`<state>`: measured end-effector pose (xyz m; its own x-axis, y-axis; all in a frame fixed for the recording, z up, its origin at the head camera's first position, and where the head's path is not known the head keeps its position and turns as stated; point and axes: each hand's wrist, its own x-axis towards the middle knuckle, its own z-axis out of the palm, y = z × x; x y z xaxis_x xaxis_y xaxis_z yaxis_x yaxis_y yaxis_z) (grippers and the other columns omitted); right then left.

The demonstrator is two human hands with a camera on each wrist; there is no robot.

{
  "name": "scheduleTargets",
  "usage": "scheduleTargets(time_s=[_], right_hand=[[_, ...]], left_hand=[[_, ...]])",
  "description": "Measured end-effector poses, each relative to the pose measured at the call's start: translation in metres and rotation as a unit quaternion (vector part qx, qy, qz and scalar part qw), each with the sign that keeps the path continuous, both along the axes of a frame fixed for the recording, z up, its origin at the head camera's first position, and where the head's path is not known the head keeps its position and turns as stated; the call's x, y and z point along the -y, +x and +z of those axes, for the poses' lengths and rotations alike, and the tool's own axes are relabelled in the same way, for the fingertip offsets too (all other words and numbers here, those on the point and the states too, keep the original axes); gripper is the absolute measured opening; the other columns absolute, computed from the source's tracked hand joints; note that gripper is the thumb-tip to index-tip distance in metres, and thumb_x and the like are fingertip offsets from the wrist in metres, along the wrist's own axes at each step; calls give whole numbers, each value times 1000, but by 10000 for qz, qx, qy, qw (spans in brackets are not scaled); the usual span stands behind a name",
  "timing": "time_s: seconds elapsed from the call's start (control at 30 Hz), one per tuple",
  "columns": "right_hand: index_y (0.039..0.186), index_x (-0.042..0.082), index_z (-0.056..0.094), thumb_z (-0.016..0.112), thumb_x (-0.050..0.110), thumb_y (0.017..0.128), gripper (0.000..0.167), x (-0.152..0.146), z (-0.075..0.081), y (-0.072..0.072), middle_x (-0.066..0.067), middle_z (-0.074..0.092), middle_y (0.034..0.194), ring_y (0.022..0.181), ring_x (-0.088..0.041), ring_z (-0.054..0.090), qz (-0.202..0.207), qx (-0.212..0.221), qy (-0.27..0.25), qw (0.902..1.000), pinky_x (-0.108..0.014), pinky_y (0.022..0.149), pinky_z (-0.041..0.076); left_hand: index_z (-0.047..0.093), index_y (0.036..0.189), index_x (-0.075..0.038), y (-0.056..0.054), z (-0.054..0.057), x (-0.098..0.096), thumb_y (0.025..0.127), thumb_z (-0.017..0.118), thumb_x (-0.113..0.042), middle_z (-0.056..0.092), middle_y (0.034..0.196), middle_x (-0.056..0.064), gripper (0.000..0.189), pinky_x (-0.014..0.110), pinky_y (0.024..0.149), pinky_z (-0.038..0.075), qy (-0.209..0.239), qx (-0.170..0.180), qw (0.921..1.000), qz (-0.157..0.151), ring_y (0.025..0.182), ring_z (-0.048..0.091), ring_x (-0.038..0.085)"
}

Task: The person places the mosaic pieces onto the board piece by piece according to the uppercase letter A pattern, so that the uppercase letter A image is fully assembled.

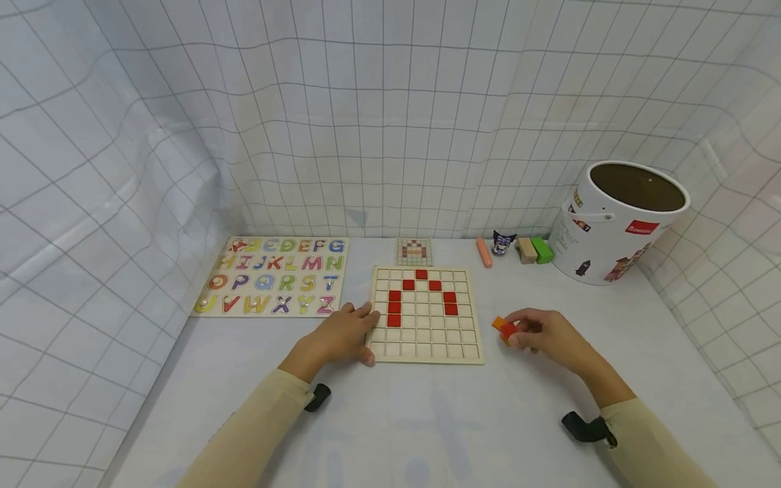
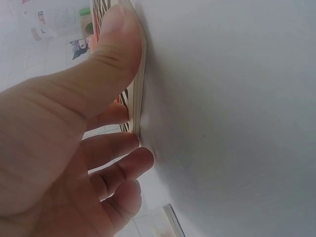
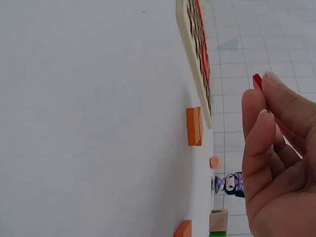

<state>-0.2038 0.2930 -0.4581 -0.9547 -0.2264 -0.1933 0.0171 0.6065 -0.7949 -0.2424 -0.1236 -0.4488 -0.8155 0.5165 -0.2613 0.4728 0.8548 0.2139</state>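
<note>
A wooden grid board (image 1: 427, 363) lies flat on the table, with several red square tiles (image 1: 394, 307) set in its cells in an arch-like pattern. My left hand (image 1: 344, 333) rests at the board's left edge, thumb against the near corner and fingertips along the side. Beyond the board's right edge, my right hand (image 1: 546, 337) pinches a red tile (image 3: 257, 81) between thumb and fingertips, raised over the table. Orange tiles (image 3: 194, 126) lie on the table below that hand, partly covered by it in the head view.
A small pattern card (image 1: 414, 251) sits behind the board. An alphabet puzzle (image 1: 268, 274) lies at left. Back right are an orange stick (image 1: 484, 253), a dark-hooded figurine (image 1: 503, 243), a wooden block (image 1: 526, 251), a green block (image 1: 541, 250) and a white bucket (image 1: 610, 234).
</note>
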Motion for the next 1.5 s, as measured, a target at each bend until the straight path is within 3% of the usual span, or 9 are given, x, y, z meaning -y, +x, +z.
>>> scheduleTargets(time_s=[0.13,0.2,0.27,0.4,0.53,0.67,0.87,1.07,1.5], right_hand=[[136,6,61,76,29,94,50,9,4,-12,-12,68,104,82,-24,63,-491,94,-828,9953,-27,62,53],[137,2,59,75,25,94,51,18,3,-19,-13,68,105,84,-22,65,-600,170,-1321,9893,-27,73,57],[138,0,57,75,20,94,52,28,1,-27,-14,68,103,82,-21,66,-698,351,-1781,9809,-26,75,58],[137,-1,54,76,15,93,51,48,-5,-37,-11,67,98,82,-19,69,-788,665,-2083,9726,-25,76,59],[130,-2,56,76,12,92,44,65,-10,-39,-10,68,94,78,-18,67,-563,607,-1659,9827,-25,71,59],[119,3,64,77,13,90,34,79,-12,-39,-9,64,90,67,-18,59,-250,104,-856,9960,-26,60,52],[112,9,68,77,13,88,26,95,-14,-41,-5,58,84,62,-16,52,-109,-245,82,9996,-27,53,43],[108,9,67,77,12,86,25,101,-15,-42,-5,58,81,65,-17,52,-159,-233,404,9988,-28,55,40],[110,10,68,77,11,87,25,103,-17,-40,-4,58,81,71,-18,52,-101,-377,455,9982,-30,59,41]], left_hand=[[47,153,-11,0,0,-1,77,86,-45,37,163,13,92,49,113,39,-17,43,10000,15,138,42,37],[47,153,-11,1,-1,-1,77,86,-45,37,163,12,92,49,113,39,-44,40,10000,36,138,42,37],[48,153,-11,1,-1,-1,76,87,-45,37,163,12,93,49,113,40,-69,22,10000,58,137,43,37],[47,153,-12,2,-2,-1,77,87,-45,37,163,12,93,48,112,40,-51,33,10000,54,137,43,37],[47,154,-12,2,-2,-2,77,86,-46,36,163,12,93,48,112,40,-30,62,10000,44,138,42,37],[45,155,-13,2,-1,-3,76,86,-47,35,164,10,95,47,113,39,-60,53,9999,78,139,42,36],[46,155,-12,0,1,-1,76,87,-45,35,164,11,94,48,113,39,-23,60,9999,99,139,41,36],[47,154,-12,1,2,-2,77,87,-44,36,164,11,92,48,113,39,32,59,9999,109,139,42,36],[47,153,-11,3,3,-2,76,87,-44,36,163,12,92,49,113,40,-27,19,10000,87,138,43,36]])
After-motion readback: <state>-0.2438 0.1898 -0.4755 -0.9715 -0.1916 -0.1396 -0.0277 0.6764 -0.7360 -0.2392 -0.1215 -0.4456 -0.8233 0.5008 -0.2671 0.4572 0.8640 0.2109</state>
